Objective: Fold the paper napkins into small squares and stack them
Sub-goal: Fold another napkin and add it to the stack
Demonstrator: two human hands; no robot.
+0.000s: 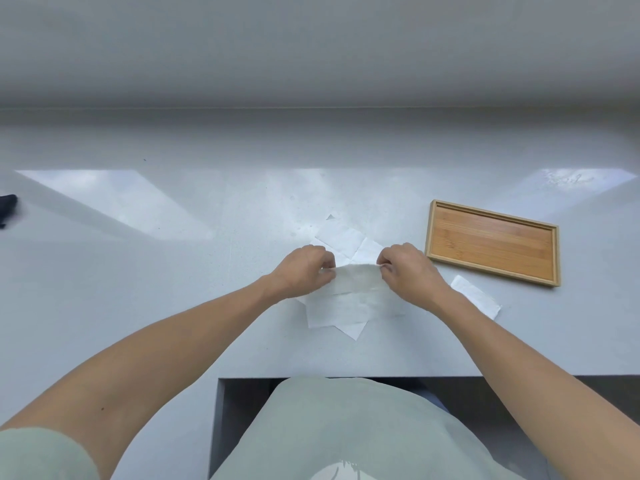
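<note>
A white paper napkin (353, 284) is lifted off the pale grey table between my hands, its top edge stretched taut. My left hand (304, 270) pinches its left corner and my right hand (407, 268) pinches its right corner. Its lower part drapes onto other flat white napkins (341, 242) that lie spread under and behind it. One folded white napkin (476, 301) rests apart on the table, to the right of my right wrist.
An empty bamboo tray (493, 242) lies at the right, just beyond the folded napkin. A dark object (7, 206) pokes in at the far left edge. The table's front edge (346, 375) has a cut-out where my body sits.
</note>
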